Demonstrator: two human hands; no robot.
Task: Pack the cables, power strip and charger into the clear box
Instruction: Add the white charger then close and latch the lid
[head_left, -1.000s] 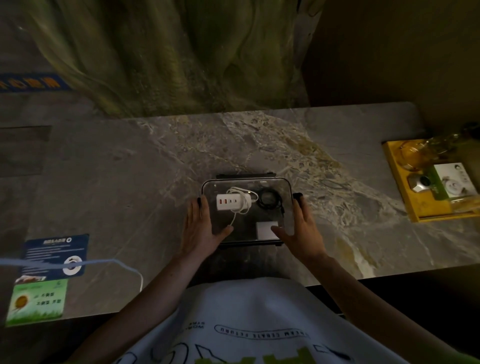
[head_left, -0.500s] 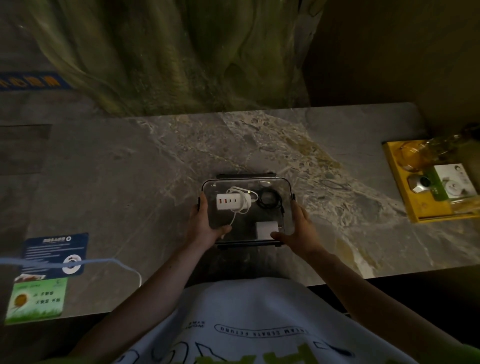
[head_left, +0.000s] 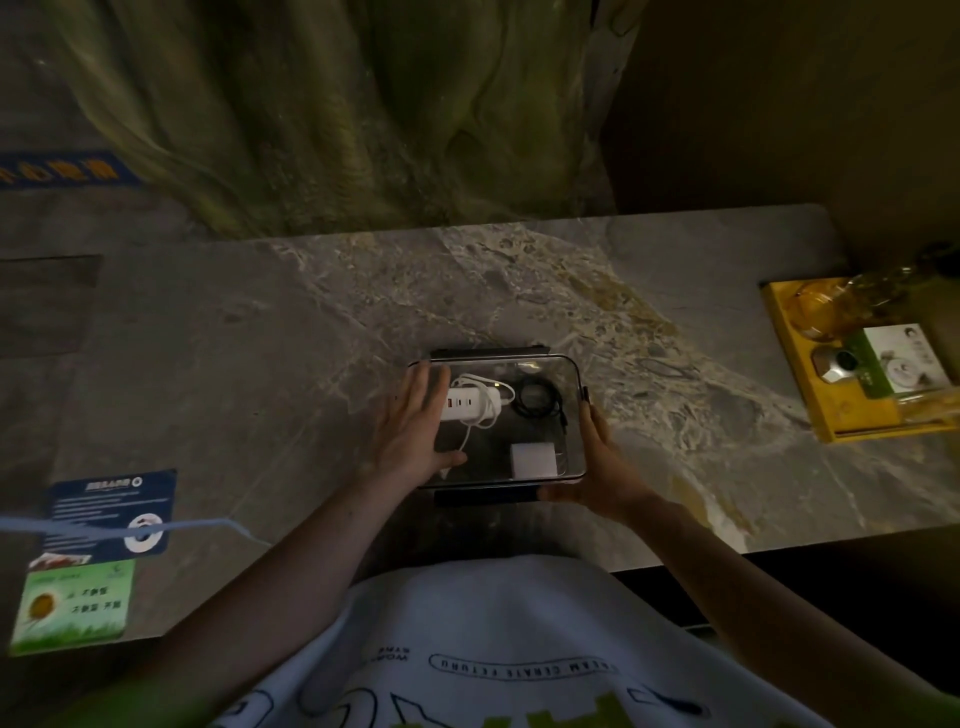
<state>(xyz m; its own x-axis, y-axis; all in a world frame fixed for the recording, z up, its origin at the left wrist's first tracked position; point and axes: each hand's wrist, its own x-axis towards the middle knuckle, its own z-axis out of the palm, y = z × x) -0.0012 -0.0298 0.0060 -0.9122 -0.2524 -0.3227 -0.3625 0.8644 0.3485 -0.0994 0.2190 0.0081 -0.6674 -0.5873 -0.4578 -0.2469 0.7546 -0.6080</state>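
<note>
Two hands (head_left: 415, 431) (head_left: 602, 467), clear box (head_left: 571, 415), shirt lettering unreadable

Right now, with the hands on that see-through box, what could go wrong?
1. The left hand lies flat on the lid while the right hand presses the near right corner. Uneven pressure might leave the clear box badly closed.
2. The white cable trails from the power strip toward the near rim, so it might get pinched.
3. The box sits close to the near edge of the table, so a hard push might slide it off.
</note>
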